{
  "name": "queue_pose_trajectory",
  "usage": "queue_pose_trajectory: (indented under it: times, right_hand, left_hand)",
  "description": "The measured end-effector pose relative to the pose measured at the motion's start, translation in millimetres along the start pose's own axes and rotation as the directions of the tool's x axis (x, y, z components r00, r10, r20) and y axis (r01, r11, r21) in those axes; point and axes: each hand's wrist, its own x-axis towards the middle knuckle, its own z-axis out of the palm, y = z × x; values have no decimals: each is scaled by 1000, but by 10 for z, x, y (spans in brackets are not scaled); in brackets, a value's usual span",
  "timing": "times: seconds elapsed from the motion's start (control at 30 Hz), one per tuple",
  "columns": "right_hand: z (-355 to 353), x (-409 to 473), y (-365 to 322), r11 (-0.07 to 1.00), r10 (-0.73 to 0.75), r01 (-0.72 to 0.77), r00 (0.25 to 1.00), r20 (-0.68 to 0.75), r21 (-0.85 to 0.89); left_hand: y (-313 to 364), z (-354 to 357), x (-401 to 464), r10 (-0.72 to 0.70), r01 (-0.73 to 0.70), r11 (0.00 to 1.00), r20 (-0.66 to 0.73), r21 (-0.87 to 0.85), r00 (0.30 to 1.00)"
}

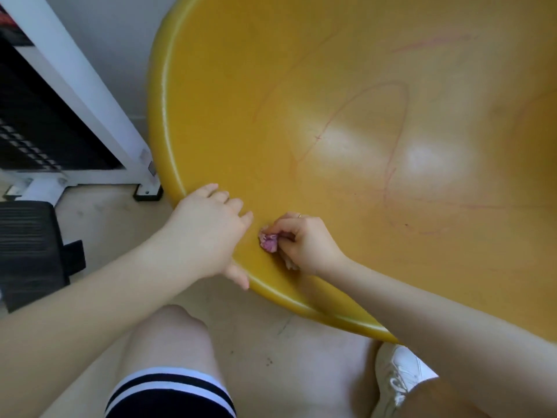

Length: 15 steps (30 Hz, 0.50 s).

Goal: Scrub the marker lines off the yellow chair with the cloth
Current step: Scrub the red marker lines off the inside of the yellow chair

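Pinching a small wad of pink cloth (268, 242) in curled fingers (278, 226), the right hand (304, 242) pressed it against the near inner wall of the yellow chair (229, 110), just inside the rim. The left hand (208, 227) gripped that rim just left of the cloth, fingers curled over into the seat and thumb underneath. Faint red marker lines (388, 173) looped across the glossy seat, farther in and to the right. A white frame (99, 95) stood at far left on the floor (265, 315), and a white shoe (404, 375) showed near right.
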Motion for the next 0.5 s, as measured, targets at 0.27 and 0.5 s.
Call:
queue_pose_trajectory:
  times: [0.27, 0.5]
  right_hand:
    - [134, 72, -204, 977, -127, 114, 990, 62, 179]
    - [-326, -259, 342, 989, -8, 37, 978, 208, -140]
  left_hand:
    - [-186, 248, -81, -40, 22, 997, -240, -77, 970]
    - [-165, 302, -40, -42, 13, 994, -266, -111, 963]
